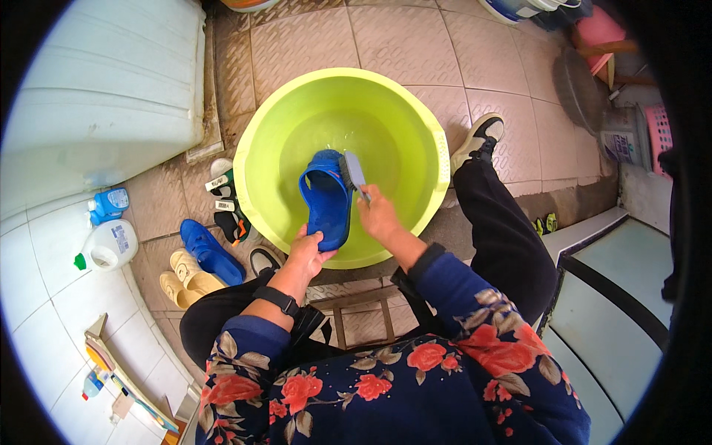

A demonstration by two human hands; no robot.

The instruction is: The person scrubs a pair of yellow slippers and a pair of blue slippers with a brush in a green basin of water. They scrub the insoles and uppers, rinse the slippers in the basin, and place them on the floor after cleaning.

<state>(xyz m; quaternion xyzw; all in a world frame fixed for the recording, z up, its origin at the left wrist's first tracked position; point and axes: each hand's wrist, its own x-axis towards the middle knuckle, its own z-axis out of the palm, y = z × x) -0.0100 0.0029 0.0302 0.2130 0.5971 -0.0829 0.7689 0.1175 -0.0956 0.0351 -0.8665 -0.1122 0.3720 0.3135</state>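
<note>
A blue slide slipper is held by its heel in my left hand, its toe pointing away from me. My right hand grips the handle of a grey scrubbing brush. The dark bristles of the brush rest against the right side of the slipper's strap. Both hands are over the near half of a large lime-green plastic basin, which holds shallow, clear water. The slipper's toe hangs low over the water; whether it dips in is unclear.
Left of the basin stand another blue slipper, cream slippers and dark sandals. Detergent bottles are by the tiled wall. A pale appliance-like panel rises at upper left. Glass-panelled framing lies at right; a bucket is at the top.
</note>
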